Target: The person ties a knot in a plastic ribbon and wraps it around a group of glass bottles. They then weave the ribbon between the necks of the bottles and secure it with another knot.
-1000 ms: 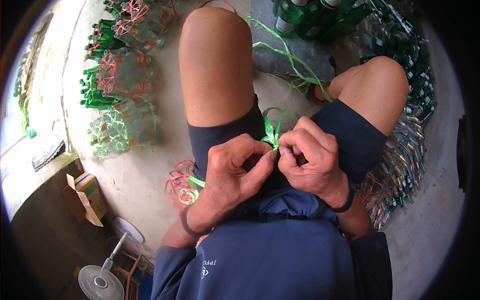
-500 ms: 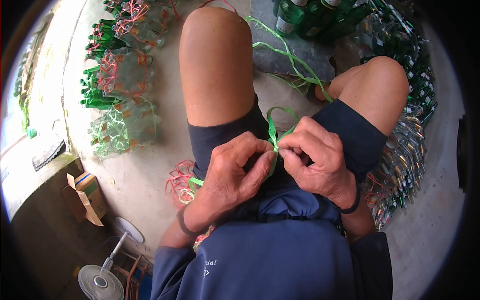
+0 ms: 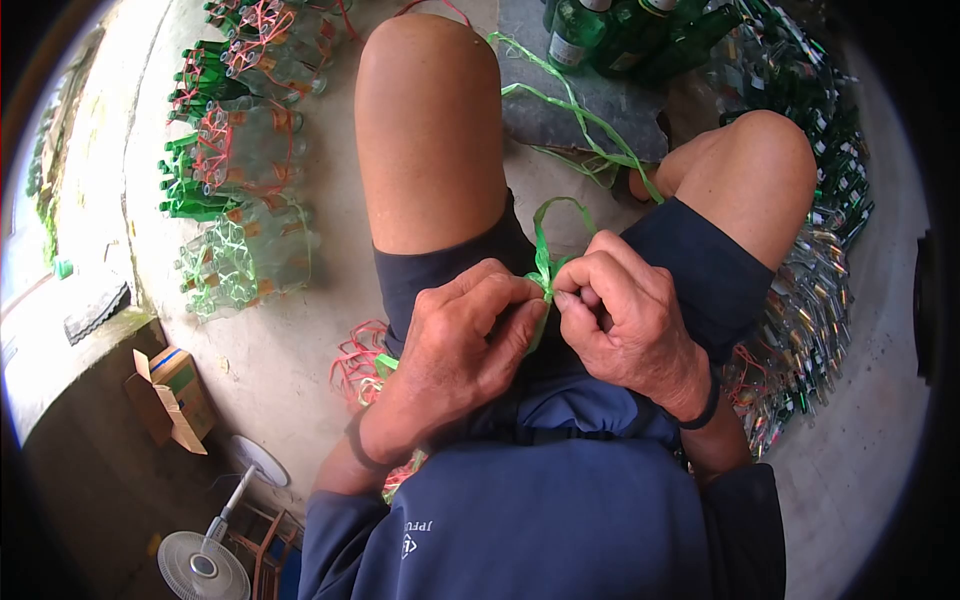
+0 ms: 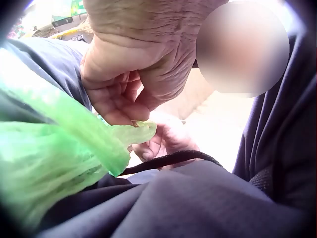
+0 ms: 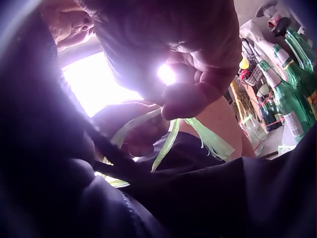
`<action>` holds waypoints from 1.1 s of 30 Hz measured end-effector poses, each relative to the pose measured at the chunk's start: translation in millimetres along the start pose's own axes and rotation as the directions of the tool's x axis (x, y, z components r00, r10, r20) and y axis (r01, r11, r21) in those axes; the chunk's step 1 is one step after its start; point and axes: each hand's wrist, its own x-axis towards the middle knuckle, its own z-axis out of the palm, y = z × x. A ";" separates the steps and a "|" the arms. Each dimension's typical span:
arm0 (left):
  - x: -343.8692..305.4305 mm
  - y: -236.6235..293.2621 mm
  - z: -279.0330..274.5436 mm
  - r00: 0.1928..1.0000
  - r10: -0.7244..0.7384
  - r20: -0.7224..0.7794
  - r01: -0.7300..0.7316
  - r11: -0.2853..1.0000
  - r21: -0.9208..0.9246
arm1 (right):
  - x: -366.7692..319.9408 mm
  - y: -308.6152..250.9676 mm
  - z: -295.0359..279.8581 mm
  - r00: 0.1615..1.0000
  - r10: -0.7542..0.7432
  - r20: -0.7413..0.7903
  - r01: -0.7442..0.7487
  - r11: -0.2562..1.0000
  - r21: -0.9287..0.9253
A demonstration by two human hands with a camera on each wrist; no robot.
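Both hands meet above the lap in the head view, thumbs and forefingers close together at a bunched part of a green plastic strip. The left hand pinches the strip from one side, and the right hand pinches it from the other. Above the fingertips a thin loop of the strip arches up. In the left wrist view a wide, pale green length of the strip runs across toward the fingers. Narrow strip ends hang below the right hand in the right wrist view.
Green bottles stand on a dark board with green strips trailing over it. Tied bottle bundles line the floor at left. Many more bottles are stacked at right. A cardboard box and a fan are at lower left.
The hands stay together and shift only slightly. The green loop above the fingers has changed shape, narrowing, then standing taller and more rounded.
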 end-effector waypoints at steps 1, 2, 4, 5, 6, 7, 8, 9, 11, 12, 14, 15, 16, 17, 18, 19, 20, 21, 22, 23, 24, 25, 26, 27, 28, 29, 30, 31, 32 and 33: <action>0.1 0.0 0.1 1.000 0.005 -0.004 -0.005 1.000 0.006 | 0.1 -0.4 -0.1 1.000 -0.003 0.006 0.003 1.000 -0.010; 0.2 0.0 0.1 1.000 0.010 -0.007 -0.010 1.000 0.012 | -0.2 -0.1 0.2 1.000 -0.003 0.007 0.003 1.000 -0.010; 0.0 -1.6 1.1 1.000 0.017 -0.011 -0.017 1.000 0.008 | -0.6 1.8 1.7 1.000 -0.010 0.004 0.010 0.999 -0.041; -0.1 -2.1 1.3 1.000 0.023 -0.012 -0.023 1.000 0.003 | -1.2 2.5 2.9 1.000 -0.011 0.005 0.011 0.999 -0.041; -0.3 -1.8 1.2 1.000 0.023 -0.012 -0.023 1.000 0.003 | -2.1 3.1 4.4 1.000 -0.023 0.001 0.023 0.996 -0.085; -0.6 -1.6 1.2 1.000 0.017 -0.009 -0.017 1.000 0.014 | -2.6 3.2 5.2 0.999 -0.034 -0.002 0.034 0.991 -0.129; -0.9 -1.4 1.2 1.000 0.011 -0.007 -0.011 1.000 0.025 | -2.5 2.3 4.9 0.999 -0.034 -0.002 0.033 0.991 -0.131; -1.3 -1.3 1.2 1.000 0.011 -0.006 -0.011 1.000 0.024 | -2.3 0.8 4.5 0.999 -0.045 0.006 0.045 0.982 -0.185; -2.1 -1.3 0.5 1.000 0.012 -0.002 -0.012 0.997 0.076 | -2.3 -0.5 6.1 0.998 -0.056 0.015 0.058 0.969 -0.239; -2.6 -0.8 -0.1 1.000 0.012 -0.002 -0.011 0.997 0.076 | -3.1 -0.4 8.4 0.998 -0.063 0.006 0.063 0.967 -0.247; -2.4 0.0 -0.8 1.000 0.023 0.003 -0.023 0.991 0.130 | -3.0 -0.1 9.9 0.998 -0.070 -0.003 0.067 0.964 -0.257; -2.6 0.2 -1.0 1.000 0.022 0.003 -0.023 0.991 0.129 | -2.7 -0.1 10.1 0.998 -0.063 0.001 0.062 0.965 -0.254; -2.8 0.5 -1.3 0.999 0.032 0.000 -0.031 0.989 0.147 | -2.4 -0.3 10.3 0.998 -0.057 0.005 0.056 0.966 -0.251; -2.7 0.6 -1.4 0.999 0.042 -0.002 -0.041 0.985 0.165 | -2.4 -0.1 11.0 0.998 -0.057 0.005 0.057 0.966 -0.251; -2.9 0.6 -1.1 0.999 0.042 -0.002 -0.041 0.985 0.165 | -2.7 0.3 11.9 1.000 -0.017 -0.007 0.015 0.983 -0.181; -3.0 0.8 -0.7 0.999 0.038 -0.019 -0.035 0.989 0.141 | -2.9 0.5 12.5 1.000 0.024 -0.016 -0.026 0.994 -0.109; -3.1 0.7 -0.6 0.999 0.033 -0.036 -0.029 0.993 0.117 | -2.2 2.2 11.8 1.000 0.023 -0.017 -0.025 0.994 -0.109; -2.8 -0.8 -1.4 0.999 0.032 -0.035 -0.028 0.993 0.118 | -1.2 5.1 10.5 1.000 0.012 -0.021 -0.013 0.998 -0.065; -2.0 -3.7 -2.5 0.999 0.016 -0.045 -0.013 0.997 0.071 | -1.2 6.9 9.3 1.000 0.001 -0.026 -0.002 1.000 -0.021; -1.6 -5.4 -3.5 0.999 0.000 -0.054 0.001 1.000 0.024 | -0.6 5.4 6.6 1.000 0.001 -0.026 -0.002 1.000 -0.021; -2.6 -4.8 -4.4 0.999 0.001 -0.055 0.000 1.000 0.023 | 1.0 1.7 2.3 0.998 0.050 -0.048 -0.049 0.999 0.016; -4.0 -3.5 -5.2 0.989 -0.127 -0.075 0.121 0.989 -0.081 | 1.5 -0.6 -1.1 0.993 0.098 -0.067 -0.094 0.994 0.054; -4.6 -2.5 -6.0 0.964 -0.254 -0.081 0.236 0.954 -0.185 | -3.0 -0.9 -4.9 0.985 0.174 0.000 -0.171 0.968 0.186; -4.4 -1.5 -6.0 0.964 -0.255 -0.081 0.237 0.954 -0.184 | -1.4 -4.3 -6.9 0.985 0.175 0.000 -0.172 0.967 0.186; -4.0 -0.1 -5.4 0.956 -0.280 -0.092 0.248 0.933 -0.261 | 1.9 -9.5 -10.1 0.982 0.173 0.075 -0.184 0.963 0.197; -2.9 1.0 -4.6 0.948 -0.303 -0.101 0.254 0.907 -0.336 | 3.9 -12.8 -11.3 0.975 0.168 0.148 -0.197 0.959 0.206; -0.8 1.7 -4.2 0.949 -0.300 -0.099 0.252 0.908 -0.336 | 3.5 -14.9 -8.5 0.965 0.207 0.164 -0.242 0.941 0.236; 0.6 2.6 -4.2 0.953 -0.289 -0.095 0.243 0.911 -0.334 | 2.3 -11.6 -3.8 0.965 0.207 0.162 -0.241 0.941 0.236; 1.1 3.3 -4.4 0.956 -0.280 -0.091 0.236 0.914 -0.331 | 0.0 -6.0 3.1 0.980 0.174 0.094 -0.192 0.948 0.254; 1.0 3.8 -4.4 0.956 -0.280 -0.093 0.236 0.914 -0.329 | -1.0 -3.1 6.9 0.990 0.138 0.025 -0.140 0.953 0.270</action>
